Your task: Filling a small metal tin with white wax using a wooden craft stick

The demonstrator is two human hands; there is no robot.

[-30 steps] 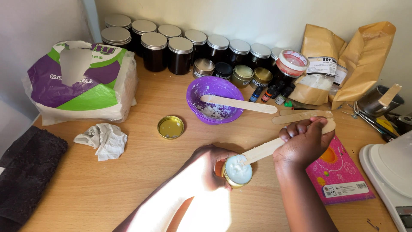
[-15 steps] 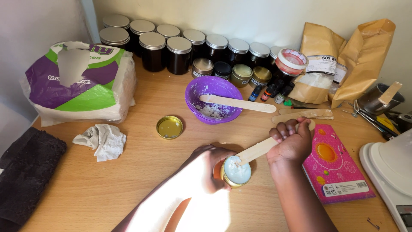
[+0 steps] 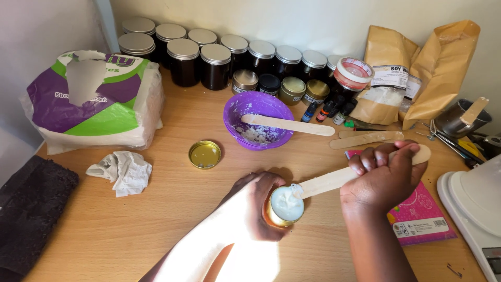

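Left hand: I see my left hand [image 3: 255, 206] wrapped around the small gold tin [image 3: 284, 207], fingers curled close about its side, holding it on the wooden table [image 3: 172, 209].
Right hand: my right hand [image 3: 383, 177] is clenched in a fist around the upper end of a wooden stick [image 3: 334, 179], all fingers folded over it.
Stick: it slants down to the left, and its lower tip touches the white cream at the tin's rim.
Tin: it sits near the front middle of the table, filled with white cream, open at the top.
Lid: a gold lid [image 3: 204, 154] lies flat, apart from the tin, to its upper left.
Bowl: a purple bowl [image 3: 258, 120] stands behind the tin, with a second stick resting across it.
Tissue: a crumpled tissue [image 3: 121, 170] lies to the left of the lid.
Booklet: a pink booklet [image 3: 420, 211] lies just under my right wrist.
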